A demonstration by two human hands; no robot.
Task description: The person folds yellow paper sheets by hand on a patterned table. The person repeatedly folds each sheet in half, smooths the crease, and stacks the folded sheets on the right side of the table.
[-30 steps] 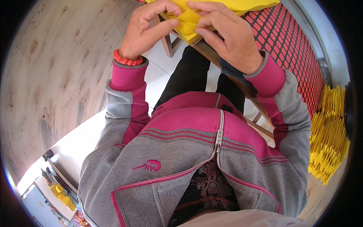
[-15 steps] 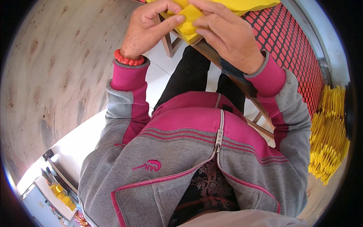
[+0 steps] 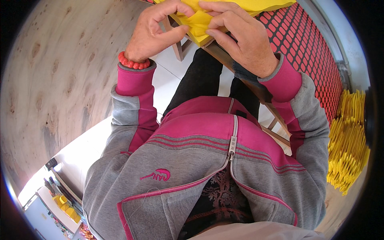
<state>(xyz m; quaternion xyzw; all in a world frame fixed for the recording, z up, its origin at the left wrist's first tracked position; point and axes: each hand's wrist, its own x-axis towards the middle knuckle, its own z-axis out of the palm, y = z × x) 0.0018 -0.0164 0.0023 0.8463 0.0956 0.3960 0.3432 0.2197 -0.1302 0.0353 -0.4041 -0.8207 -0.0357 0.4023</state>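
- Yellow sheet (image 3: 198, 20), creased: lying between both hands at the upper edge of view.
- Left hand (image 3: 150, 34): reaching upward; thumb and index finger spreading apart beside the yellow sheet.
- Right hand (image 3: 250, 42): angling up and leftward, fingers curling; thumb and index fingertips pinching the yellow sheet's edge.
- Red bead bracelet (image 3: 134, 63): circling the left wrist, just above the magenta cuff (image 3: 135, 82).

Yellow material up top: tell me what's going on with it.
A person is handling the yellow material with both bare hands. The left hand is at its left side, thumb and forefinger apart. The right hand has its fingertips at the other side; whether they pinch it is unclear. A pile of yellow pieces shows at the far right.
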